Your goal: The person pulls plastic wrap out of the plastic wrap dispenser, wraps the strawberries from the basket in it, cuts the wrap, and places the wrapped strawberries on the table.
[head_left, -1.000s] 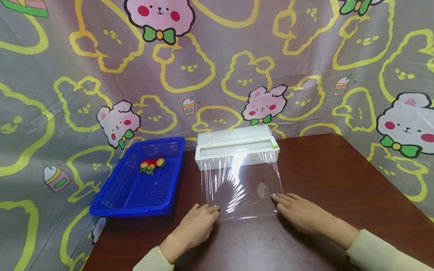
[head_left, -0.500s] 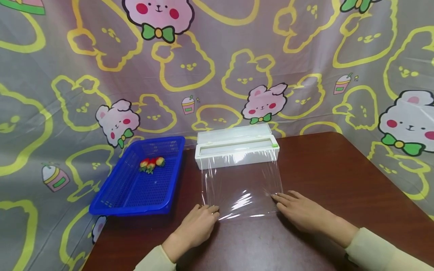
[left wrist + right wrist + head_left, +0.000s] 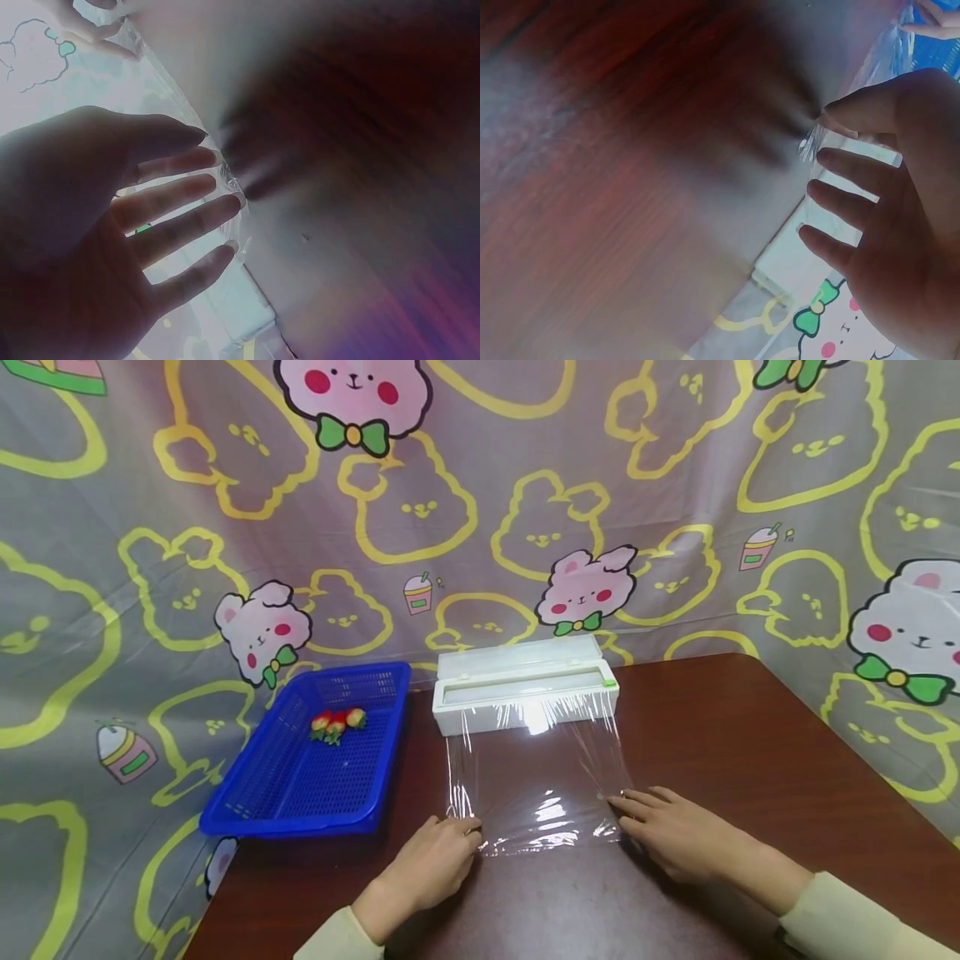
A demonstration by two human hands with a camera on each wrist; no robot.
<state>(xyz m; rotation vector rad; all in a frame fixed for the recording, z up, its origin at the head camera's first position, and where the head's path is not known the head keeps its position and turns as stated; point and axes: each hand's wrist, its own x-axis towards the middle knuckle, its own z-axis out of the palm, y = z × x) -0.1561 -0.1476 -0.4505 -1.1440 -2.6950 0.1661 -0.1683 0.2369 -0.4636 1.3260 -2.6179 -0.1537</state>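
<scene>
A sheet of clear plastic wrap (image 3: pixel 525 793) stretches from a white wrap dispenser (image 3: pixel 487 718) toward the near side of the brown table. My left hand (image 3: pixel 435 864) holds its near left corner, thumb close to the index finger and the other fingers spread along the film, as the left wrist view shows. At the right corner, my right hand (image 3: pixel 675 831) pinches the wrap between thumb and index finger; the film bunches there in the right wrist view. The other right fingers are extended. The dispenser's lid (image 3: pixel 517 653) stands raised at the back.
To the left, a blue plastic basket (image 3: pixel 300 822) holds several strawberries (image 3: pixel 337 723) near its far end. The brown table (image 3: pixel 720 727) runs back to a patterned curtain (image 3: pixel 465 460) on the far side and both flanks.
My right hand has shifted slightly right and nearer, and the film's near edge has come a little closer. The wrap's creases and glare have changed. The left hand stays almost in place.
</scene>
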